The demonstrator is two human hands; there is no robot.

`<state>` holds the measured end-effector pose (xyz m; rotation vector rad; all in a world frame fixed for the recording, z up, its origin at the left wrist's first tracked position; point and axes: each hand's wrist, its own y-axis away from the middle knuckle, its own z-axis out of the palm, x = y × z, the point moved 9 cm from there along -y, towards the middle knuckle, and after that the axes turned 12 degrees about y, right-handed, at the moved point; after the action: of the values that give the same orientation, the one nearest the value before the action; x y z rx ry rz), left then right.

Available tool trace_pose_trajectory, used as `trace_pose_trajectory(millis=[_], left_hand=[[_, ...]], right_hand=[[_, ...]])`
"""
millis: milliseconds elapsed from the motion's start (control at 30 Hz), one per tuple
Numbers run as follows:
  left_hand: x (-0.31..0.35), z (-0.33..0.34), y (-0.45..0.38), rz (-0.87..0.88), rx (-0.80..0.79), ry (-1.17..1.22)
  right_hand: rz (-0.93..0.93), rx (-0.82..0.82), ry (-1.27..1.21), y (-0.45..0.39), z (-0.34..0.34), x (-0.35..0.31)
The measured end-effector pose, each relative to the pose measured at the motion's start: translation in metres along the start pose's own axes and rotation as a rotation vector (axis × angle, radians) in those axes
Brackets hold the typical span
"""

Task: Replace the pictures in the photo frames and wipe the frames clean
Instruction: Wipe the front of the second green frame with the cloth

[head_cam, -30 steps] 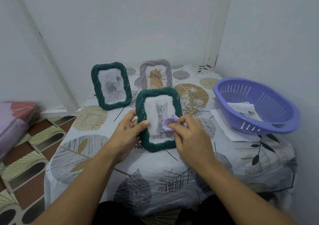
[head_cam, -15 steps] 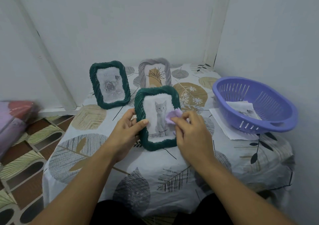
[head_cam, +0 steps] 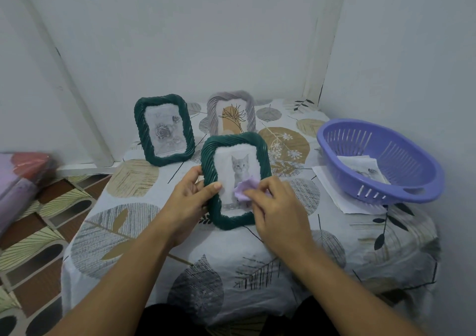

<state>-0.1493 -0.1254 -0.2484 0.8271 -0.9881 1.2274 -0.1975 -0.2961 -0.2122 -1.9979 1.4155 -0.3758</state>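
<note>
Dark green twisted-rim photo frame (head_cam: 235, 181) holding a grey kitten picture stands tilted on the leaf-patterned cloth-covered surface (head_cam: 144, 235), the left hand (head_cam: 189, 199) gripping its left rim while the right hand (head_cam: 277, 208) has its fingers pinching a crumpled lilac cloth (head_cam: 244, 190) against the glass. Pressing too hard could, by this judgement, tip the frame backward or skid it. Compared with half a second ago, the cloth sits lower on the glass.

We see soft, even, slightly dim light with a cool cast and only faint shadows. Left of the table (head_cam: 144, 243), the red-and-purple bundle (head_cam: 24, 173) smears with blur; wall lines bow toward the edges.
</note>
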Motion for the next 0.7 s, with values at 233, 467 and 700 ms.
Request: trace_pose_trajectory(millis=[233,467,700], left_hand=[[-0.001,-0.001,-0.001,-0.002,0.003,0.003],[0.000,0.000,-0.001,0.000,-0.011,0.006],[0.000,-0.001,-0.001,-0.001,-0.005,-0.007]], right_hand=[[-0.013,-0.018,0.000,0.002,0.003,-0.008],[0.028,0.009,0.011,-0.005,-0.003,0.008],[0.050,0.033,0.010,-0.006,-0.007,0.017]])
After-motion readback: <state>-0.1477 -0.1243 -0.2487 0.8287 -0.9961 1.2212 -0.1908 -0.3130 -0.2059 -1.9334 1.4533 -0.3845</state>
